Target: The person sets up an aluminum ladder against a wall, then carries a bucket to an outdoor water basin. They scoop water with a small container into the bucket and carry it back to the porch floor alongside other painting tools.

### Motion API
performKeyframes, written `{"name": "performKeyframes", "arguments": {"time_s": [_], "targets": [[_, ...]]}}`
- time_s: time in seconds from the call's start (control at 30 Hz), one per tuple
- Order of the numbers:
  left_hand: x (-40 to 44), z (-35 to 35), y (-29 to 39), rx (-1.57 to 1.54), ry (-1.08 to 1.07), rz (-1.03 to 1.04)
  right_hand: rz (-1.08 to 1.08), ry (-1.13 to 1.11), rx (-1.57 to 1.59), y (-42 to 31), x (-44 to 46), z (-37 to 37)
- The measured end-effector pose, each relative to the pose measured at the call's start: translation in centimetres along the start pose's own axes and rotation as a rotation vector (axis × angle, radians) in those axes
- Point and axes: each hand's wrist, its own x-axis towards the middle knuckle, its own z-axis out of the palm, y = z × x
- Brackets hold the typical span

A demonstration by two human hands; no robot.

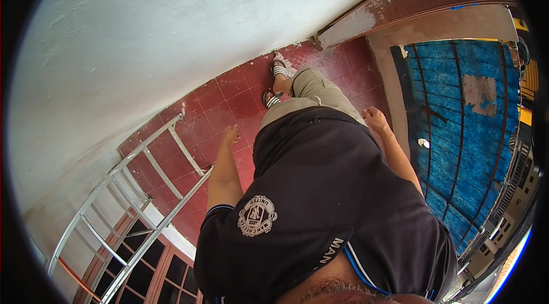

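Ladder stands near your left hand, fingers loosely curled, half-open, empty; your right hand matches it. Wall blocks the way beyond your sandals.

The round badge on the dark shirt reads "MANCHESTER UNITED"; "MAN" stands beside the shirt's neck opening.
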Motion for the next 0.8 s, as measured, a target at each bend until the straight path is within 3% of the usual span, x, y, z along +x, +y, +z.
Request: {"name": "performKeyframes", "arguments": {"time_s": [0.07, 0.23, 0.33, 0.43, 0.57, 0.67, 0.73, 0.8], "targets": [[0.6, -0.6, 0.6, 0.001, -0.001, 0.016, 0.030, -0.019, -0.080, -0.6, -1.0, -0.1], [1.2, -2.1, 5.3, -0.034, 0.010, 0.098, -0.032, -0.069, -0.267, 6.5, -2.0, 2.2], [0.1, -2.9, 6.3, -0.166, 0.079, 0.215, 0.026, -0.139, -0.339, 7.4, -2.7, 2.2], [-0.7, -4.8, 4.0, -0.396, 0.103, 0.286, -0.014, -0.037, -0.374, 7.2, -1.6, 1.9], [-2.0, -7.1, -8.1, -0.463, 0.151, -0.020, -0.020, -0.088, -0.295, 5.0, 2.7, 2.2], [-3.6, -7.4, -17.8, -0.515, 0.056, -0.236, -0.021, -0.124, -0.213, 2.0, 5.5, 2.4], [-4.7, -7.3, -19.0, -0.524, 0.008, -0.273, -0.036, -0.135, -0.176, -0.4, 6.7, 2.0], [-6.5, -5.8, -17.9, -0.259, 0.115, -0.308, -0.154, -0.103, -0.148, -1.2, 7.0, 2.0]]}}
